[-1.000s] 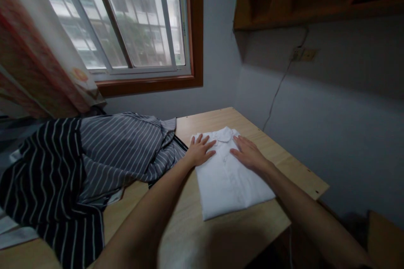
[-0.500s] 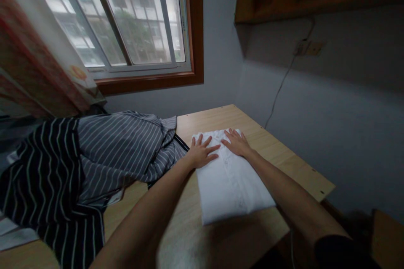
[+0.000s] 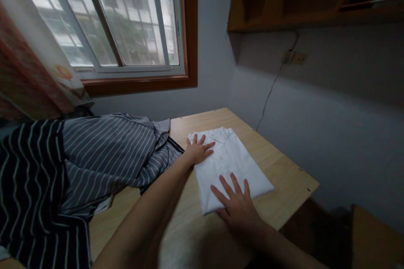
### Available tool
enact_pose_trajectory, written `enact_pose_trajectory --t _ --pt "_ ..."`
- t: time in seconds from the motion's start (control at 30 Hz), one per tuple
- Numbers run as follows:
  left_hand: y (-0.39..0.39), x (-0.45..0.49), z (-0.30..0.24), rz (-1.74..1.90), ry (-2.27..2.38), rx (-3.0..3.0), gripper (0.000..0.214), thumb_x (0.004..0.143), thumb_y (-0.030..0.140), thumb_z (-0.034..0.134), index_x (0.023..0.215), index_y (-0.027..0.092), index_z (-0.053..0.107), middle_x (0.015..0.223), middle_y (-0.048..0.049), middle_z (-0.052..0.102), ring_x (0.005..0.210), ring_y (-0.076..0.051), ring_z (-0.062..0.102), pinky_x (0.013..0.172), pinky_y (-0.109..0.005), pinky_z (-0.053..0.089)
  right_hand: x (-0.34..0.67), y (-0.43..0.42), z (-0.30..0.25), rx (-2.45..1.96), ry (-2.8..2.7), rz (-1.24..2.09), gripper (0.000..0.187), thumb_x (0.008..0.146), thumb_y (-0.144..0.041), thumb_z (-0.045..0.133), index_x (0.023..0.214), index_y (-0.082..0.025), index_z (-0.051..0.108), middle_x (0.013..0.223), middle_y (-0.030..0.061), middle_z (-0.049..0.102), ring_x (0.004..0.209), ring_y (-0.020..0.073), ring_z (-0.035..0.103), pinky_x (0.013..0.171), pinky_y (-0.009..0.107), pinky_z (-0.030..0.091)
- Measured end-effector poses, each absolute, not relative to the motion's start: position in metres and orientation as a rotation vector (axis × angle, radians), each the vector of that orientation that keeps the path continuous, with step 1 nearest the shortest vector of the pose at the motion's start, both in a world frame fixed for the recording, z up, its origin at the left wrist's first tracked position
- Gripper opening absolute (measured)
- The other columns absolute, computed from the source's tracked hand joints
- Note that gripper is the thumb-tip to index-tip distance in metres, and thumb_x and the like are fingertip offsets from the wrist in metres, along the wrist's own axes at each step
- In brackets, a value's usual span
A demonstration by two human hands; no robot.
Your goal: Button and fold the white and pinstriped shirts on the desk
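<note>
A white collared shirt (image 3: 229,157), folded into a flat rectangle, lies on the pale wooden table (image 3: 268,151) with its collar toward the window. My left hand (image 3: 198,151) rests flat on its upper left part, fingers spread. Over the near edge of the shirt is my right hand (image 3: 235,206), its fingers stretched out and apart, palm down. Whether the right fingers press on the cloth or hover just above it I cannot tell.
Striped grey and black garments (image 3: 110,151) lie heaped on the table's left side. Beyond the table are a window (image 3: 126,21) and a curtain (image 3: 34,71). A wooden shelf (image 3: 284,19) hangs on the right wall above a socket (image 3: 293,57) with a cable.
My right hand has left the collar and moved down to the shirt's near edge, uncovering the collar. The left hand stays in place on the shirt. The view has shifted slightly right.
</note>
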State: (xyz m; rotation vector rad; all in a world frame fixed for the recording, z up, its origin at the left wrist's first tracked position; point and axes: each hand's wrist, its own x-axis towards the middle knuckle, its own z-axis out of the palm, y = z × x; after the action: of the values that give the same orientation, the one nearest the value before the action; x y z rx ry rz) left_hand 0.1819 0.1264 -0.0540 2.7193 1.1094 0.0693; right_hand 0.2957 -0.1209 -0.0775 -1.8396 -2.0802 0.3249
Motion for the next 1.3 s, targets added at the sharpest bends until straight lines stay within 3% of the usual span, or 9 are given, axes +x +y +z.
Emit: enact_pose_trajectory --t 0.2,0.3,0.63,0.8,0.97,1.07,1.17,1.23,1.3 --pt "0.103 0.159 -0.046 0.177 0.930 2.775 0.051 0.097 0.049 0.031 0.142 0.028 0.045 0.156 -0.0120 0.027 0.144 -0.037 0.019 0.110 -0.064 0.018 0.338 -0.076 -0.074 -2.003 -2.047 0.173 0.049 0.093 -0.035 0.046 0.142 -0.039 0.042 0.157 0.0011 0.026 0.145 0.0381 0.012 0.108 0.071 0.005" --pt "0.069 0.123 -0.047 0.246 0.844 2.860 0.050 0.096 0.047 0.036 0.140 0.026 0.047 0.155 -0.0121 0.029 0.145 -0.034 0.018 0.113 -0.059 0.017 0.373 -0.044 -0.074 -2.010 -2.112 0.133 0.051 0.093 -0.033 0.044 0.143 -0.037 0.041 0.157 0.0011 0.027 0.145 0.0359 0.013 0.110 0.067 0.009" --pt "-0.015 0.029 -0.051 0.298 0.948 2.925 0.045 0.093 0.038 0.048 0.137 0.027 0.049 0.153 -0.0099 0.034 0.142 -0.034 0.026 0.112 -0.059 0.026 0.445 0.070 -0.088 -1.996 -2.163 -0.016 0.056 0.085 -0.016 0.041 0.138 -0.031 0.050 0.152 0.0019 0.037 0.144 0.0313 0.023 0.111 0.061 0.019" --pt "-0.023 0.032 -0.044 0.356 1.028 2.895 0.037 0.091 0.032 0.050 0.127 0.022 0.057 0.146 -0.0114 0.045 0.140 -0.032 0.031 0.112 -0.056 0.029 0.444 0.078 -0.103 -1.990 -2.028 -0.066 0.048 0.087 -0.017 0.038 0.130 -0.025 0.059 0.146 0.0043 0.047 0.140 0.0305 0.032 0.111 0.059 0.024" --pt "-0.019 0.028 -0.050 0.571 1.102 2.956 0.034 0.089 0.029 0.051 0.121 0.022 0.060 0.144 -0.0110 0.047 0.139 -0.031 0.032 0.112 -0.053 0.028 0.438 0.066 -0.111 -1.950 -1.997 -0.185 0.047 0.086 -0.019 0.043 0.130 -0.021 0.058 0.143 0.0080 0.051 0.136 0.0311 0.039 0.109 0.056 0.030" --pt "-0.005 0.011 -0.038 0.828 1.393 2.949 0.036 0.088 0.029 0.053 0.122 0.021 0.059 0.143 -0.0116 0.046 0.140 -0.031 0.030 0.114 -0.053 0.024 0.439 0.061 -0.112 -1.905 -2.020 -0.243 0.047 0.085 -0.017 0.043 0.130 -0.017 0.058 0.140 0.0110 0.053 0.134 0.0315 0.041 0.108 0.053 0.033" --pt "0.015 -0.020 -0.004 1.173 1.983 2.700 0.042 0.088 0.034 0.053 0.126 0.016 0.055 0.144 -0.0162 0.042 0.138 -0.033 0.031 0.112 -0.052 0.026 0.441 0.060 -0.113 -1.877 -2.023 -0.249 0.047 0.085 -0.017 0.043 0.129 -0.015 0.058 0.138 0.0120 0.055 0.132 0.0311 0.043 0.108 0.051 0.034" --pt "0.030 -0.047 0.022 1.367 2.404 2.379 0.057 0.086 0.043 0.056 0.133 0.013 0.047 0.145 -0.0205 0.038 0.135 -0.038 0.034 0.107 -0.054 0.031 0.441 0.061 -0.113 -1.867 -2.022 -0.251 0.046 0.084 -0.016 0.043 0.128 -0.014 0.059 0.137 0.0121 0.056 0.132 0.0310 0.043 0.108 0.050 0.034" --pt "0.043 -0.076 0.039 1.341 2.699 2.087 0.075 0.083 0.051 0.057 0.142 0.009 0.034 0.145 -0.0242 0.036 0.130 -0.043 0.037 0.100 -0.056 0.036 0.441 0.061 -0.113 -1.861 -2.019 -0.259 0.046 0.084 -0.016 0.044 0.127 -0.014 0.060 0.136 0.0120 0.057 0.131 0.0308 0.044 0.107 0.049 0.035"
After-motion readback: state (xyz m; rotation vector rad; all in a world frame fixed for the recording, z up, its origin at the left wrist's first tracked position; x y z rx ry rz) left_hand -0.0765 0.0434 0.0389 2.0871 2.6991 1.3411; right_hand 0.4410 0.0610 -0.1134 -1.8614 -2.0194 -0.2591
